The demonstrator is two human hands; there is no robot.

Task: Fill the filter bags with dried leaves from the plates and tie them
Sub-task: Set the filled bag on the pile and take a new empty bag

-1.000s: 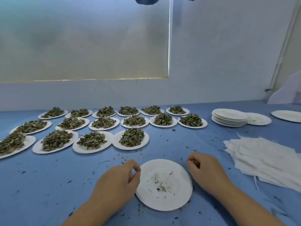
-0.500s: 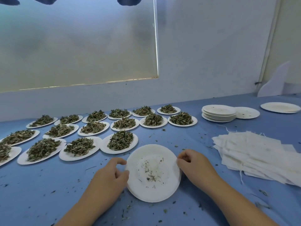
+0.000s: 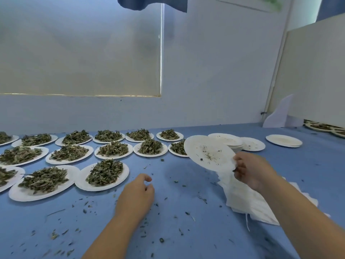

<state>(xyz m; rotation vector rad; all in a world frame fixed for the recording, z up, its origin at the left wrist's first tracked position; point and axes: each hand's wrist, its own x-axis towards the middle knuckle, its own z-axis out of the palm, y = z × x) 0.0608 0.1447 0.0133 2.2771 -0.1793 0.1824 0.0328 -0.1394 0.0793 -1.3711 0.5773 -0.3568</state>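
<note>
My right hand (image 3: 250, 169) grips the near rim of an emptied white paper plate (image 3: 209, 153) that carries only leaf crumbs, holding it tilted in the air in front of the plate stack. My left hand (image 3: 137, 195) hovers over the blue table with loosely curled fingers and holds nothing. A pile of white filter bags (image 3: 242, 199) lies under my right forearm. Several plates of dried leaves stand in rows at the left, the nearest plate (image 3: 104, 173) just beyond my left hand.
A stack of empty plates (image 3: 227, 141) stands behind the lifted plate, with one single plate (image 3: 253, 143) beside it and another plate (image 3: 283, 140) farther right. Leaf crumbs litter the blue table (image 3: 177, 221). A wall and window blind rise behind.
My right hand has lifted the empty plate off the table and carried it to the right toward the stack. My left hand has let go of it. The camera has tilted up and turned right.
</note>
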